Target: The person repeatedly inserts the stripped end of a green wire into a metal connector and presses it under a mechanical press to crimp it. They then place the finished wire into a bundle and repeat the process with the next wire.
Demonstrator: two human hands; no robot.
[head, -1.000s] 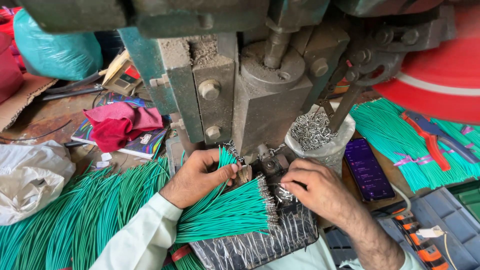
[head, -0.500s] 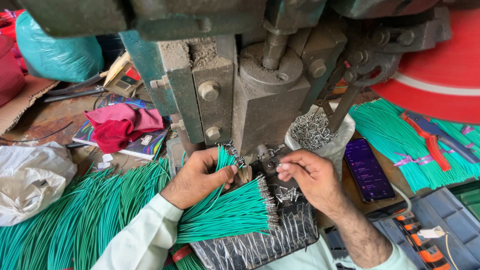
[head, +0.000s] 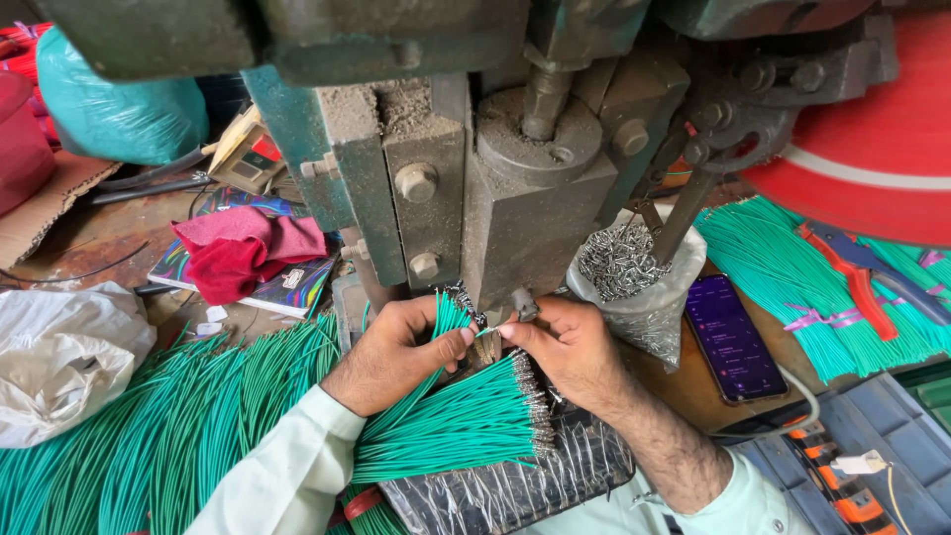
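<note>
Right in the middle stands a big grey and green press machine [head: 495, 178], dusty and full of bolts. Beside it on the right is a large red wheel [head: 872, 129]. Down on the left lies a wide heap of green wires [head: 168, 426], and more green wires tied in bundles [head: 792, 277] lie on the right, with red pliers [head: 852, 272] on top of them. A white plastic bag [head: 59, 357] sits at the left edge, near a red cloth [head: 243, 253] on a shiny book. A clear bag of small metal clips [head: 624, 267] leans against the machine, and a phone [head: 735, 339] with a purple screen lies next to it.

The person's left hand [head: 391, 357] is closed around a bunch of green wires [head: 446, 421] with metal tips, which rests on a wrapped tray just under the machine. The right hand [head: 565, 347] pinches one single green wire [head: 487, 331] between thumb and finger, right at the bottom of the machine. The two hands almost touch.
</note>
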